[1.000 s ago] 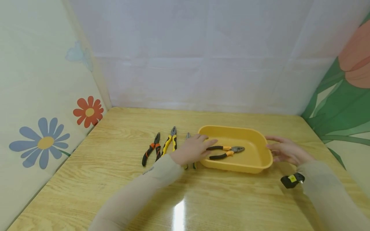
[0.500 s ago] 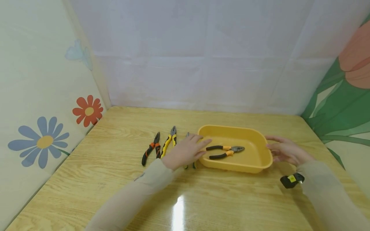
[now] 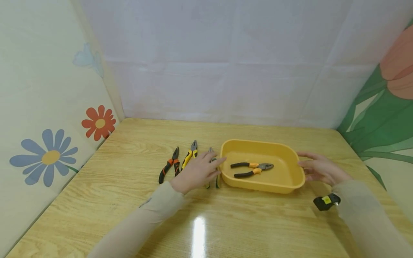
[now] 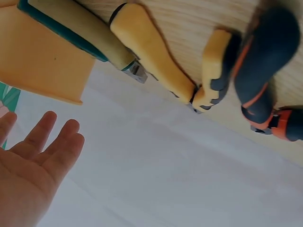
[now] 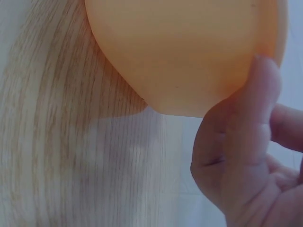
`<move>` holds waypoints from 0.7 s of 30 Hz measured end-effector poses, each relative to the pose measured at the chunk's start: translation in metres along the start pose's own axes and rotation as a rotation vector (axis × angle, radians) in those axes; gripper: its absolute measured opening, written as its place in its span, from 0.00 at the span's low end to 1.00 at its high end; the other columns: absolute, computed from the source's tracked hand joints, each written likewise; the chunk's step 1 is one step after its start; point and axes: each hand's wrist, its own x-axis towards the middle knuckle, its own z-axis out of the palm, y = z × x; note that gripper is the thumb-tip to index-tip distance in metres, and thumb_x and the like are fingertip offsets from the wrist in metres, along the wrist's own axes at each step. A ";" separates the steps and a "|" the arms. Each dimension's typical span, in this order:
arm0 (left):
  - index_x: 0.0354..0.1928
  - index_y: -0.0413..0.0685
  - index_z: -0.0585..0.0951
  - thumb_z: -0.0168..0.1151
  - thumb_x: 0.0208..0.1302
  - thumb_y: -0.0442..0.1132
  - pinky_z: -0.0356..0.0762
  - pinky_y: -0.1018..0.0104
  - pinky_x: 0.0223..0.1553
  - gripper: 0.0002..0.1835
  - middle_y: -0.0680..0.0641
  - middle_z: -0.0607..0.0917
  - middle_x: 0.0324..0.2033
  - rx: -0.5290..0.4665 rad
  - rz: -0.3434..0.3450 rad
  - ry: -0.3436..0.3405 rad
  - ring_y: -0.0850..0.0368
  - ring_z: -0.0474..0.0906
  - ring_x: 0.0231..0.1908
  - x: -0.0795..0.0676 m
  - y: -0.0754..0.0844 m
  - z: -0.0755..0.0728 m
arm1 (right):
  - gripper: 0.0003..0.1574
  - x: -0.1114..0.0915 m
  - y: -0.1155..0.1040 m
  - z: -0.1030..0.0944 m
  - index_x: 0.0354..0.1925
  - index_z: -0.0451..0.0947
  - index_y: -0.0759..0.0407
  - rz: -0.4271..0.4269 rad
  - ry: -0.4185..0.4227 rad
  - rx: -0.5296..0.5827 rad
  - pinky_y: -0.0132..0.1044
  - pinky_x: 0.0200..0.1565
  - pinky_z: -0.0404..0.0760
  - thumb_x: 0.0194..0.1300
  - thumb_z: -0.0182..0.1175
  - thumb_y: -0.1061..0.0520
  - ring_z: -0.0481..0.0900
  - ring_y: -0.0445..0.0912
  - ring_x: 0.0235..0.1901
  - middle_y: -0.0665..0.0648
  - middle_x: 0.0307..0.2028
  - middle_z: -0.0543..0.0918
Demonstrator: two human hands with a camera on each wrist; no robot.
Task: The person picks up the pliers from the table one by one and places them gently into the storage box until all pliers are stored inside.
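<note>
Fingers spread, my left hand (image 3: 196, 172) hovers over green-handled pliers (image 3: 217, 181) just left of a yellow plastic tray (image 3: 267, 186). It holds nothing, and in the left wrist view the palm and fingers stand apart from the tools. My right hand (image 3: 322, 168) touches the tray's right end from outside; in the right wrist view a fingertip (image 5: 265, 75) rests against its wall. Inside the tray lie black-and-orange combination pliers (image 3: 252, 169), jaws pointing right. Left of my left hand are yellow-and-black pliers (image 3: 189, 157), partly hidden, and black-and-orange long-nose pliers (image 3: 170, 166).
The wooden table (image 3: 251, 222) reaches back to a white cloth wall (image 3: 226, 89). Flower-printed panels stand at both sides. A small black device (image 3: 326, 201) sits at my right wrist.
My left hand has drawn back leftward from over the tray's left rim to over the green-handled pliers. The right hand, the tray and the pliers inside it have stayed in place.
</note>
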 end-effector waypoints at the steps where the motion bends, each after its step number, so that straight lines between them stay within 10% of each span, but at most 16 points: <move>1: 0.67 0.47 0.72 0.60 0.69 0.45 0.73 0.53 0.56 0.26 0.37 0.76 0.57 -0.008 -0.006 -0.010 0.43 0.73 0.56 -0.001 0.000 0.000 | 0.42 0.000 0.000 0.000 0.73 0.35 0.71 0.000 0.001 0.003 0.40 0.36 0.83 0.74 0.48 0.62 0.81 0.43 0.35 0.48 0.37 0.79; 21: 0.66 0.48 0.72 0.62 0.67 0.41 0.74 0.53 0.54 0.26 0.37 0.76 0.57 -0.020 -0.102 -0.061 0.44 0.73 0.55 -0.025 -0.009 -0.001 | 0.43 0.002 0.001 -0.001 0.72 0.37 0.70 -0.001 0.000 0.023 0.41 0.36 0.83 0.73 0.50 0.61 0.81 0.43 0.34 0.48 0.37 0.79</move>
